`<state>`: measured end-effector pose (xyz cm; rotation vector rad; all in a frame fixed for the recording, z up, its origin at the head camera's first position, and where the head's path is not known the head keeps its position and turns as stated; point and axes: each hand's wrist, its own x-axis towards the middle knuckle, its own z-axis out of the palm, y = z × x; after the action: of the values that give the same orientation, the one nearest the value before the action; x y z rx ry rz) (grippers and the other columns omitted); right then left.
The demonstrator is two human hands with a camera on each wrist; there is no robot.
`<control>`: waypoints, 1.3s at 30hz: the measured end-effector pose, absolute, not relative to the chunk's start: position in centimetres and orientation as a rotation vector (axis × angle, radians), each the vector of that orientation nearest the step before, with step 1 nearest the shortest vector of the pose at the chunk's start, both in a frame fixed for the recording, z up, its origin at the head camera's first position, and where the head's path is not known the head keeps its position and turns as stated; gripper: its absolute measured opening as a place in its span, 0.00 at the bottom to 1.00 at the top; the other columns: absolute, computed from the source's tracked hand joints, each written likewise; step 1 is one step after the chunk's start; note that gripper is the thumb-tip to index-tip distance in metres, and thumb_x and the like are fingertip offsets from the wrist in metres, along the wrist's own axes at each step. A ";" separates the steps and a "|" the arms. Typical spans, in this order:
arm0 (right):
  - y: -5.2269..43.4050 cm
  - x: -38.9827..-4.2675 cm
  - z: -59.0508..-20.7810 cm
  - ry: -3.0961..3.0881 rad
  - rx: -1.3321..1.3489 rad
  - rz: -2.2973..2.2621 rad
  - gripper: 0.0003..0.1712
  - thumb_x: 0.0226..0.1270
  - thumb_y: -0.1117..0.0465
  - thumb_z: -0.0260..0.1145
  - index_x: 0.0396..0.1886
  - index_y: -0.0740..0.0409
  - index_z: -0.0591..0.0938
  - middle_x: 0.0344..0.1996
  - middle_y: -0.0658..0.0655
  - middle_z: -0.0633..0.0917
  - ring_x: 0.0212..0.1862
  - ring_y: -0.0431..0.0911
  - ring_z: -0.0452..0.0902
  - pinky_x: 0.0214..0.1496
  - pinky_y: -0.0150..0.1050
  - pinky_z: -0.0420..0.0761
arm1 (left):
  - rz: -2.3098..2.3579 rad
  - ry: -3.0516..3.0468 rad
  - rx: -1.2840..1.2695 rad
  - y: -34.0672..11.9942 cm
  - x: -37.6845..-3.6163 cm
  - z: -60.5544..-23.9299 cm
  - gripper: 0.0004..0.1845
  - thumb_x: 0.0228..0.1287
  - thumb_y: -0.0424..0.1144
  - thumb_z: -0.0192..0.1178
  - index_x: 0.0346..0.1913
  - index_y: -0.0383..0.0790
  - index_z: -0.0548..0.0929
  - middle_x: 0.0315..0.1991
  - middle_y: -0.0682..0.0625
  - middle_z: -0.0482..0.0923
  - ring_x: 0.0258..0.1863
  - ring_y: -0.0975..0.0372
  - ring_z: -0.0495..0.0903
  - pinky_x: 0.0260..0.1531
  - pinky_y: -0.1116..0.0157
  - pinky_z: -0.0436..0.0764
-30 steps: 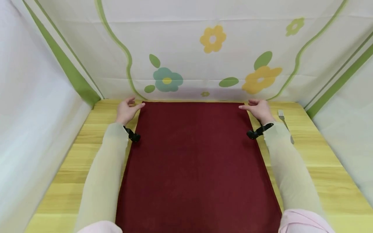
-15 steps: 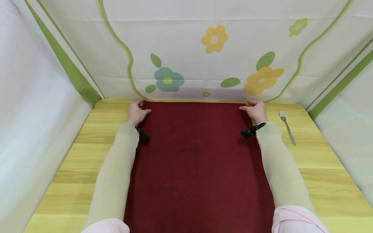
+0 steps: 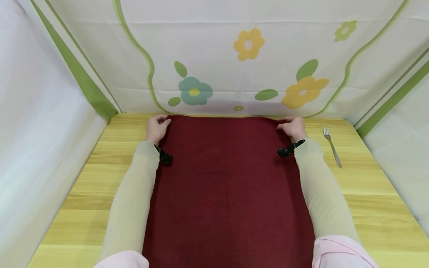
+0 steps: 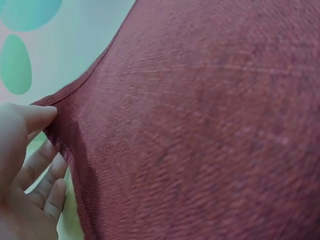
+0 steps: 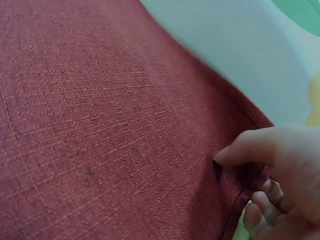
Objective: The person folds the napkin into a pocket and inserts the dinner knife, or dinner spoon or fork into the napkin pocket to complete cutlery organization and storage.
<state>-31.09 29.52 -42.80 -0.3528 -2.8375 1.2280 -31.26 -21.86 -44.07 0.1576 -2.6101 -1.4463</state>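
Note:
A dark red cloth (image 3: pixel 228 186) lies spread over the table between my two arms. At its far left corner my left hand (image 3: pixel 156 128) pinches the edge; the left wrist view shows the thumb (image 4: pixel 42 117) on top and the other fingers beneath, with the fabric drawn into small creases. My right hand (image 3: pixel 294 127) pinches the far right corner. In the right wrist view the thumb (image 5: pixel 245 147) presses into the cloth and folds it, while the fingers curl under the hem. Both far corners look slightly raised.
A metal fork (image 3: pixel 332 147) lies on the wooden table (image 3: pixel 362 216) to the right of my right hand. Close behind the cloth's far edge rises a white curtain (image 3: pixel 218 56) with printed flowers. White fabric also hangs on both sides.
Both hands have moved inward onto the far corners of the cloth and taken hold of them. Those corners have lifted a little. The fork lies where it was.

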 end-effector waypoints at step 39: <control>33.8 -26.7 -37.0 -2.360 -0.107 2.186 0.10 0.69 0.64 0.71 0.47 0.63 0.90 0.41 0.54 0.90 0.42 0.45 0.88 0.52 0.39 0.83 | -2.029 -2.315 0.046 -24.7 -28.5 -39.2 0.20 0.68 0.41 0.69 0.54 0.28 0.84 0.43 0.51 0.86 0.47 0.54 0.85 0.55 0.58 0.81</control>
<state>-26.71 33.76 -37.04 -0.1072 -2.3605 2.1856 -28.49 -24.71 -39.21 0.0460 -2.3147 -2.0287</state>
